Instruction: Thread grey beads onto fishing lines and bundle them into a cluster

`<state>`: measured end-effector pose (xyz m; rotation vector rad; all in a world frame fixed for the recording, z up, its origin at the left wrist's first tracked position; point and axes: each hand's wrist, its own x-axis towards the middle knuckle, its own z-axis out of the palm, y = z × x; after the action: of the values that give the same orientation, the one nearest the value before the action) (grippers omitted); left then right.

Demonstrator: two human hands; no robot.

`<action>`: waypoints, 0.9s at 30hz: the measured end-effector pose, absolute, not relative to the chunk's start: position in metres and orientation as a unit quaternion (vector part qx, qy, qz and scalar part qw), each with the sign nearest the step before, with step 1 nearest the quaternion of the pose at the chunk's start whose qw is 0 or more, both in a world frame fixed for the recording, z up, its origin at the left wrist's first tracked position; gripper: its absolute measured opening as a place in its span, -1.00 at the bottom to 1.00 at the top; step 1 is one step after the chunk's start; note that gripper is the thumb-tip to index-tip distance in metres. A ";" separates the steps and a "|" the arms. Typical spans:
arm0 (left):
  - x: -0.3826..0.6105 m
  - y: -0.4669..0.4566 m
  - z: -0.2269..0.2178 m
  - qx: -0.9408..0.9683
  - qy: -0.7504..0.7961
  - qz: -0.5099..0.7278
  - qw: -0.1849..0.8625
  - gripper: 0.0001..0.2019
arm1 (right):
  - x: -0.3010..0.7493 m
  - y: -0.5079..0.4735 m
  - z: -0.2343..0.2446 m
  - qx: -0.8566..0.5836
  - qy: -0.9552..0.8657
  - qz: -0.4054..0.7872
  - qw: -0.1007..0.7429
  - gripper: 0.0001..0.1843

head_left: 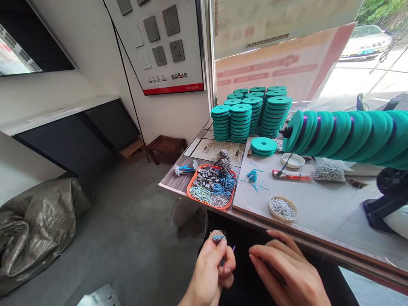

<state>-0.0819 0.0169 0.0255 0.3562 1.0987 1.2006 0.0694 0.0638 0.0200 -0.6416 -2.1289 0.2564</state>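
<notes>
My left hand (212,265) is closed in front of the table edge, thumb pressed on the fingers. A small blue-grey ribbed or beaded bundle (218,238) shows at the top of its grip, and a thin purple tip sticks out beside the fingers. To its right, my right hand (287,267) has thumb and forefinger brought close in a pinch; whatever lies between them is too small to make out. Nearest to the hands on the table are an orange tray (190,192) of grey weights, blue ribbed pieces, yellow-blue tubes and silver beads, and a round dish (283,208) of whitish beads.
Stacks of teal foam spools (240,121) stand at the back. A rod of teal discs (347,134) juts in from the right above the table. A red-orange cutter (291,175), a bag of beads (329,170) and blue stubs (252,175) lie on the white board.
</notes>
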 end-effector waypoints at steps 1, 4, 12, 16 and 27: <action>-0.082 0.017 0.025 0.148 0.481 0.539 0.676 -0.61 | 0.069 0.063 0.019 -0.256 -0.858 0.103 0.433 -0.84; -0.083 0.018 0.024 0.114 0.455 0.554 0.687 -0.66 | 0.066 0.061 0.020 -0.277 -0.847 0.110 0.440 -0.84; -0.078 0.019 0.023 0.074 0.461 0.576 0.671 -0.68 | 0.060 0.055 0.019 -0.297 -0.836 0.126 0.444 -0.82; -0.079 0.020 0.021 0.044 0.444 0.562 0.696 -0.67 | 0.061 0.056 0.021 -0.289 -0.839 0.113 0.448 -0.83; -0.084 0.021 0.019 -0.013 0.366 0.538 0.759 -0.85 | 0.059 0.055 0.022 -0.299 -0.832 0.102 0.456 -0.81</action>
<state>-0.0836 0.0210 0.0192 -0.0284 0.7959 1.1720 0.0588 0.0548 0.0222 -0.7368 -2.0522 0.2525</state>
